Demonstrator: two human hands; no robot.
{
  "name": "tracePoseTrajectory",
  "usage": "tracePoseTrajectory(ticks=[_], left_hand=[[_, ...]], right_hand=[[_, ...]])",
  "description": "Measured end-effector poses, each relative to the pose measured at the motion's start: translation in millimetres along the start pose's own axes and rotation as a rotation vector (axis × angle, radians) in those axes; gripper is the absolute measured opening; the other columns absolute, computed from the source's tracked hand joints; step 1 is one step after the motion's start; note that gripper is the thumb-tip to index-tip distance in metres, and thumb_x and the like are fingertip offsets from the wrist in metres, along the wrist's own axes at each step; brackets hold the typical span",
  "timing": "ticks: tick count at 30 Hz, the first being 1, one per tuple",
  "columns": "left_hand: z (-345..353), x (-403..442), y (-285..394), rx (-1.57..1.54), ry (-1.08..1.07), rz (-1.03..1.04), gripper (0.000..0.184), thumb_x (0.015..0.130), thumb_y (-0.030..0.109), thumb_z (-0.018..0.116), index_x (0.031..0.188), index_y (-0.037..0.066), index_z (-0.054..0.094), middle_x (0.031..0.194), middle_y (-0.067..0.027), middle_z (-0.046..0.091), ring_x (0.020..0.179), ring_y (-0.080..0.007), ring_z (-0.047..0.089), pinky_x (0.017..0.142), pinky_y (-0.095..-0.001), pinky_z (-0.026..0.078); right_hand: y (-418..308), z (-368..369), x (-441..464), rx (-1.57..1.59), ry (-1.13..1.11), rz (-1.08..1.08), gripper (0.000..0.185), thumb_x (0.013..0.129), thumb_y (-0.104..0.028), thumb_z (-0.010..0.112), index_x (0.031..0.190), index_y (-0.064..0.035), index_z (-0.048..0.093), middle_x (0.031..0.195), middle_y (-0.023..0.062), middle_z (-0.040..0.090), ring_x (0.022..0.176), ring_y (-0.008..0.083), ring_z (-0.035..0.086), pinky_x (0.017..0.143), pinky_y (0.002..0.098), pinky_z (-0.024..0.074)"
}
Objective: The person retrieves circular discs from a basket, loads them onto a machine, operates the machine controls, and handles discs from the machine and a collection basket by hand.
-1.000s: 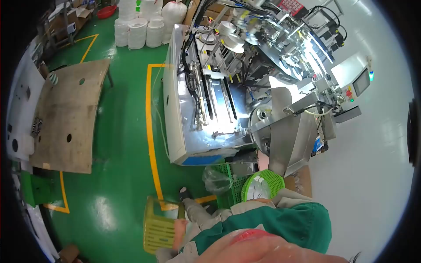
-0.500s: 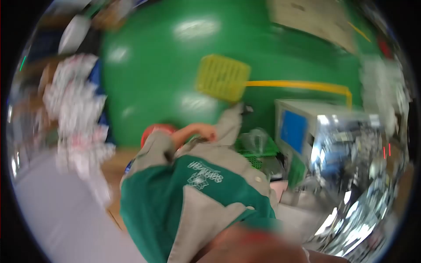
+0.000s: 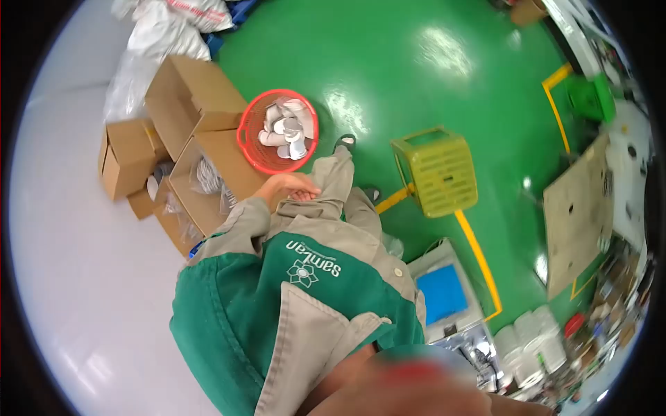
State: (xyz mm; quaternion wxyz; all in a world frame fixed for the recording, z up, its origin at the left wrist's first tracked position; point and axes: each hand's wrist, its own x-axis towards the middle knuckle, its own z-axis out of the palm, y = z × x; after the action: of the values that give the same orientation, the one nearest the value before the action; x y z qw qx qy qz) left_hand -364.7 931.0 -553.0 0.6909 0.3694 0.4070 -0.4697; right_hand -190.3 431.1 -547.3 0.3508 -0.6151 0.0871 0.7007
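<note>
I'm hanging the left hand [image 3: 295, 186] slack, seemingly empty and between grasps, near the closest rim of the red basket [image 3: 267, 161]; any pickup would call for reaching over it, right hand unseen.

Around you, the green floor [image 3: 333, 69] has a yellow line [image 3: 479, 258]. You can see white sacks [image 3: 163, 31] and, well apart, a wooden table [image 3: 569, 229].

With the arm [image 3: 244, 223] bent, the left hand [image 3: 295, 186] hangs before the thigh [image 3: 331, 182], fingers [image 3: 304, 196] loosely curled.
</note>
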Motion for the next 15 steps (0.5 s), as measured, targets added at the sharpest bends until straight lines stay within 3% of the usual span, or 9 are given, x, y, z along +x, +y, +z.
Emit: tracePoseTrajectory(ticks=[3, 7, 8, 9, 11, 12, 15], left_hand=[[-65.9, 9.0, -78.3, -0.541, 0.138, 0.158, 0.027, 0.089, 0.034, 0.067, 0.078, 0.011, 0.058, 0.068, 0.002, 0.059, 0.057, -0.008, 0.056, 0.055, -0.0218, 0.048], [-142.3, 76.6, -165.0, -0.924, 0.635, 0.266, 0.021, 0.089, 0.028, 0.066, 0.089, 0.007, 0.061, 0.076, -0.0024, 0.062, 0.068, -0.0138, 0.061, 0.064, -0.0287, 0.054], [-156.3, 97.0, -185.9, -1.013, 0.749, 0.253, 0.021, 0.089, 0.027, 0.066, 0.092, 0.007, 0.061, 0.078, -0.0034, 0.063, 0.07, -0.0156, 0.062, 0.066, -0.0308, 0.055], [-164.9, 108.0, -191.7, -1.107, 0.871, 0.245, 0.028, 0.087, 0.025, 0.068, 0.104, 0.003, 0.06, 0.09, -0.0088, 0.064, 0.082, -0.0212, 0.063, 0.074, -0.0362, 0.056], [-199.1, 175.0, -236.6, -1.307, 0.984, 0.203, 0.044, 0.084, 0.026, 0.072, 0.115, 0.0, 0.056, 0.106, -0.0136, 0.062, 0.098, -0.0261, 0.061, 0.082, -0.0406, 0.054], [-210.1, 202.3, -254.6, -1.347, 1.013, 0.145, 0.048, 0.083, 0.026, 0.073, 0.118, 0.0, 0.053, 0.11, -0.0145, 0.06, 0.103, -0.0273, 0.059, 0.084, -0.0417, 0.054], [-240.1, 283.3, -289.3, -1.463, 1.086, 0.028, 0.059, 0.081, 0.026, 0.076, 0.125, -0.002, 0.048, 0.121, -0.0164, 0.055, 0.113, -0.0301, 0.053, 0.088, -0.0447, 0.051]], right_hand=[[-64.5, 23.0, 35.6, -0.066, -0.176, 0.111, 0.024, 0.086, -0.027, 0.064, 0.101, -0.0082, 0.065, 0.084, 0.0013, 0.066, 0.07, 0.0137, 0.061, 0.066, 0.0352, 0.0519], [-155.2, 42.7, 134.8, -0.105, -0.259, 0.169, 0.024, 0.086, -0.028, 0.065, 0.101, -0.0085, 0.065, 0.084, 0.0004, 0.066, 0.071, 0.0129, 0.06, 0.066, 0.0352, 0.0517], [-179.3, 45.7, 170.8, -0.122, -0.239, 0.124, 0.024, 0.086, -0.028, 0.065, 0.101, -0.0086, 0.065, 0.084, 0.0002, 0.065, 0.071, 0.0127, 0.06, 0.066, 0.0352, 0.0517], [-201.0, 46.8, 218.3, -0.156, -0.202, -0.021, 0.019, 0.09, -0.023, 0.063, 0.102, -0.0087, 0.065, 0.079, -0.0012, 0.063, 0.07, 0.0093, 0.06, 0.064, 0.0261, 0.0498], [-261.7, 75.4, 296.4, -0.124, -0.111, -0.147, 0.027, 0.09, -0.027, 0.064, 0.11, -0.0093, 0.062, 0.084, -0.0023, 0.06, 0.072, 0.0079, 0.057, 0.065, 0.0248, 0.0486], [-287.2, 89.8, 335.5, -0.187, -0.107, -0.233, 0.031, 0.09, -0.021, 0.062, 0.118, -0.0068, 0.059, 0.09, -0.0007, 0.059, 0.075, 0.009, 0.056, 0.068, 0.0252, 0.0489], [-331.1, 127.4, 453.0, -0.345, -0.102, -0.316, 0.037, 0.091, -0.023, 0.062, 0.124, -0.0063, 0.056, 0.096, 0.0, 0.057, 0.085, 0.0093, 0.056, 0.074, 0.0255, 0.0492]])
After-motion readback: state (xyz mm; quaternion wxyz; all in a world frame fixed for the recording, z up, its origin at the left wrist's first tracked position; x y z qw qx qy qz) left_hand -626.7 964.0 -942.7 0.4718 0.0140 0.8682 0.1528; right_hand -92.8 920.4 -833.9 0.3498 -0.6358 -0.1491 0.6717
